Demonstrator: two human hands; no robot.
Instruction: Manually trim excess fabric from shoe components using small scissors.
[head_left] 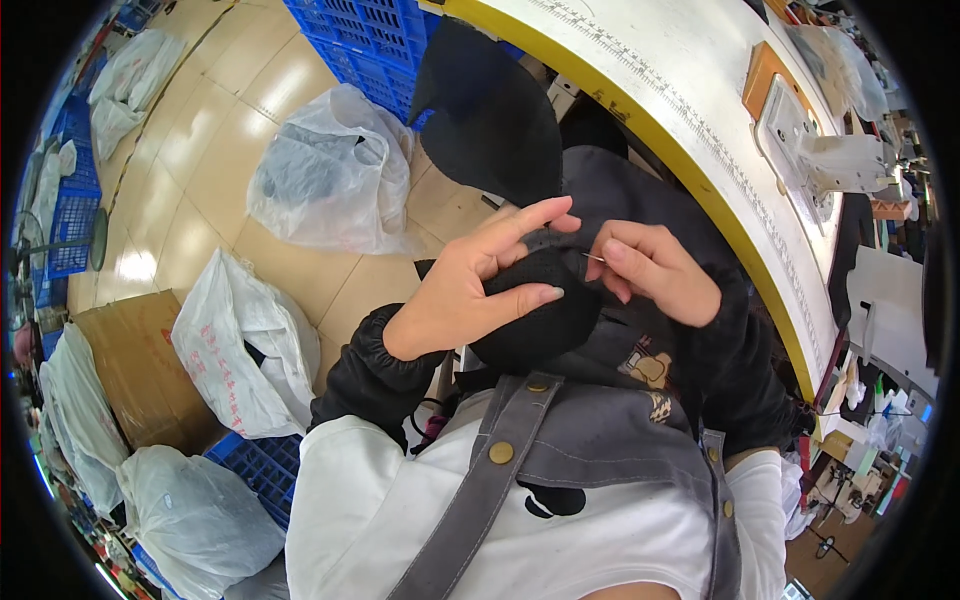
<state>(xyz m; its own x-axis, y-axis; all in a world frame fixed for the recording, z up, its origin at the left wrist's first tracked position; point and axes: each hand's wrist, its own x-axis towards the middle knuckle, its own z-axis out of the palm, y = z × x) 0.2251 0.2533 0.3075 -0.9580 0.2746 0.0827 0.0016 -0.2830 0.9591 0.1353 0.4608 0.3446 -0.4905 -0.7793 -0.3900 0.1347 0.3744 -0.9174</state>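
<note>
Needle (593,257), thin and light-coloured, pinched between thumb and index finger of right hand (652,272), its tip pointing toward left hand (475,285). Hands near each other, not touching. Left hand gripping rounded black fabric piece (540,325), thumb laid across near face, index finger stretched out above it toward right hand; the other left fingers partly hidden, so exact hold behind fabric can't be told. Black fabric piece lies directly below left fingers, mostly between the two hands, right edge just beside right fingertips; whether needle touches it, cannot tell. Large dark panel (490,115) beyond left hand, pointed lower end near the fingers. Grey apron (600,435) nearer the body than both hands, also spread under and past them, cartoon patch (652,365) just below right hand. White table (690,85) with yellow edge curves beyond and right of right hand, pale machine (800,140) on it, well apart from that hand. Left of left hand, on tiled floor (290,75): clear plastic bag (330,175), white printed bag (240,345), cardboard box (150,375) farther out. Blue crates (365,60) stand beyond left hand, next to table.
</note>
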